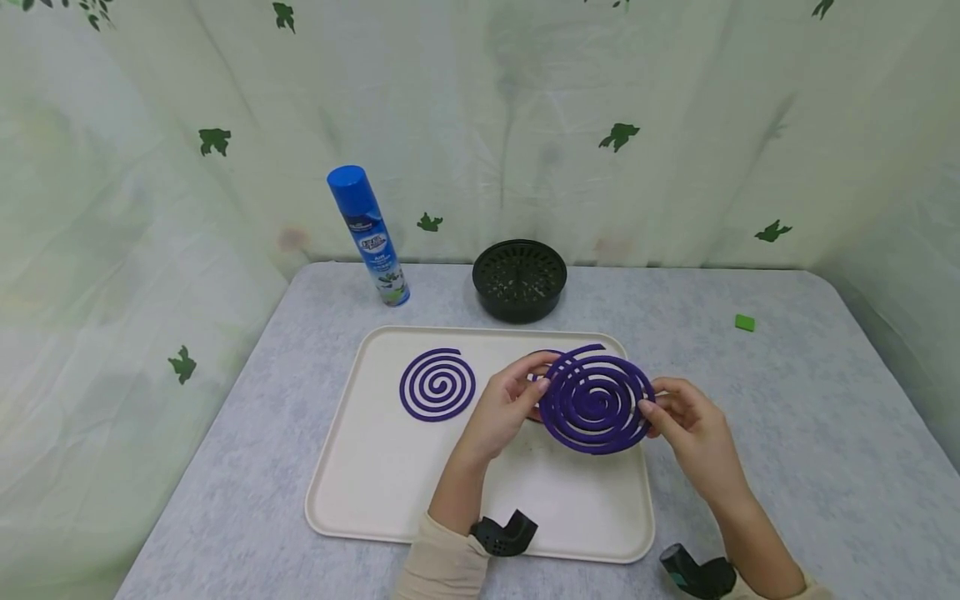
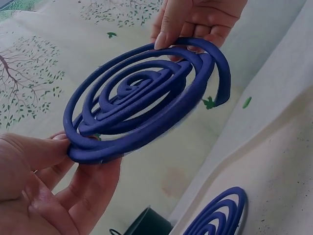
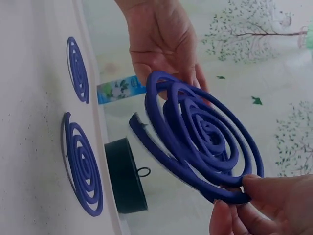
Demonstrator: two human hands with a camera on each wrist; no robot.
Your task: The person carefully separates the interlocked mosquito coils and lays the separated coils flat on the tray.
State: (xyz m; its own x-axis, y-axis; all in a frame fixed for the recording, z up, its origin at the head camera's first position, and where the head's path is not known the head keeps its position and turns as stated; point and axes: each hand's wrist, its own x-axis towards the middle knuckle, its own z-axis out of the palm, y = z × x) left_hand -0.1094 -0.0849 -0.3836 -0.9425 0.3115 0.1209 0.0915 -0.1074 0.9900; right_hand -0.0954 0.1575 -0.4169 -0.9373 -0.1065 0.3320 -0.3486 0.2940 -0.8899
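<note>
Above the right part of the white tray, purple-blue mosquito coils (image 1: 597,406) are held up between both hands; in the wrist views they look like two spirals layered together. My left hand (image 1: 504,410) pinches their left edge between thumb and fingers. Opposite it, my right hand (image 1: 693,437) pinches the right edge. A separate mosquito coil (image 1: 438,385) lies flat on the tray (image 1: 390,492) at the left. Another mosquito coil (image 3: 84,166) rests on the tray in the right wrist view, mostly hidden behind the held ones in the head view.
Behind the tray stands a round black tin with a perforated top (image 1: 520,281), with a small loop on its side. A blue spray can (image 1: 369,237) is upright at the back left. A small green block (image 1: 745,322) lies at the right. Patterned curtains hang around the table.
</note>
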